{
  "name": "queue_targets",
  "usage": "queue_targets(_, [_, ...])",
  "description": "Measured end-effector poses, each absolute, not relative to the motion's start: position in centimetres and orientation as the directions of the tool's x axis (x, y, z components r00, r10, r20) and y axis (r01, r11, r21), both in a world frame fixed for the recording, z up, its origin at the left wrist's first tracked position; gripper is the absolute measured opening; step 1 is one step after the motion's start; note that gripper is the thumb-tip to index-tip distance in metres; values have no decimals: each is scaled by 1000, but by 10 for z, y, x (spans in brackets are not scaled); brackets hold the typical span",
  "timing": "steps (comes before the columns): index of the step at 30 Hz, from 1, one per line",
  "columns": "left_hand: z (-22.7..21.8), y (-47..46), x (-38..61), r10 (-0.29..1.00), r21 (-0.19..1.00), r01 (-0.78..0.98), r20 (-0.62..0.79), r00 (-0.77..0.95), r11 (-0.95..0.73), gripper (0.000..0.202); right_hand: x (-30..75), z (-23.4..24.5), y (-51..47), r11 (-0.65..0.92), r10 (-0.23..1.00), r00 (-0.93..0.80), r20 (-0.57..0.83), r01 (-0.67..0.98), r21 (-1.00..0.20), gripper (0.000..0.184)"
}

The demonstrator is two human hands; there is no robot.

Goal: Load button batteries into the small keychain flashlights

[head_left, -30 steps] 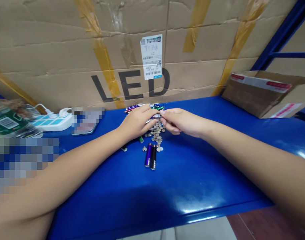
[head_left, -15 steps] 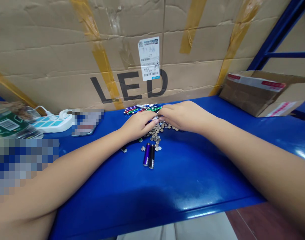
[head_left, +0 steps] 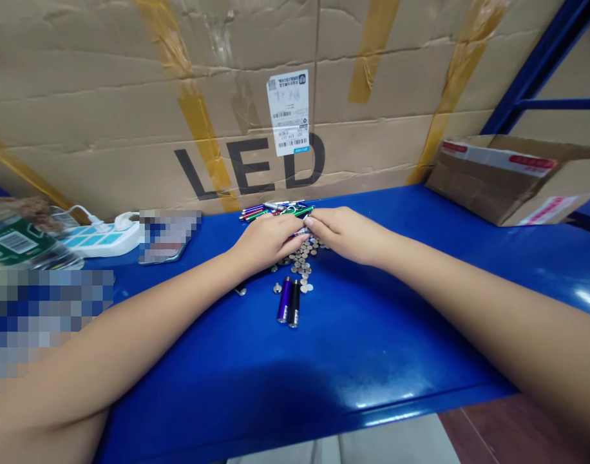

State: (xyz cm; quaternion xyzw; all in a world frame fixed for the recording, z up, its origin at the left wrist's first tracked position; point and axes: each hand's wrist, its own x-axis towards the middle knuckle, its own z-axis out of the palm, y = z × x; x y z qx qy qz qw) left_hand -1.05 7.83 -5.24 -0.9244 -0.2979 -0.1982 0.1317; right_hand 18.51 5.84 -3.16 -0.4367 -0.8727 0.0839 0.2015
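My left hand (head_left: pixel 265 243) is closed around a small metal flashlight tube (head_left: pixel 302 231), mostly hidden by the fingers. Against the tube's end, my right hand (head_left: pixel 346 233) has its fingers pinched together; whatever they hold is too small to make out. Beneath both hands lies a spread of silver button cells (head_left: pixel 302 261). Nearer to me, a purple flashlight tube (head_left: pixel 284 299) and a black flashlight tube (head_left: pixel 294 304) lie side by side. Behind the hands is a pile of coloured slim flashlights (head_left: pixel 261 209) with metal rings.
A white power strip (head_left: pixel 104 240) with plugs, a blurred-out phone (head_left: pixel 167 238) and a green-labelled bottle (head_left: pixel 22 235) stand at left. An open cardboard box (head_left: pixel 498 177) sits at right. A large carton (head_left: pixel 131 103) marked LED backs the blue table (head_left: pixel 372 348).
My right hand has turned and dropped slightly, its fingers drawing in closer to the tube's end. The left hand has barely moved. The purple and black tubes stay put.
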Motion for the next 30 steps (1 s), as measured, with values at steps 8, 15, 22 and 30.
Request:
queue_targets(8, [-53, 81, -10, 516, 5, 593, 499, 696, -805, 33, 200, -22, 58, 695, 626, -719, 302, 690, 201, 26])
queue_targets(15, [-53, 80, -10, 531, 0, 614, 502, 683, -789, 36, 199, -20, 57, 604, 613, -737, 284, 669, 433, 19])
queue_targets(22, [-54, 79, -14, 447, -229, 598, 478, 756, -768, 30, 191, -23, 54, 739, 643, -705, 299, 674, 0, 26])
queue_targets(30, [-56, 80, -14, 315, -401, 535, 495, 810, -744, 32, 185, -33, 60, 456, 830, -553, 65, 607, -651, 29])
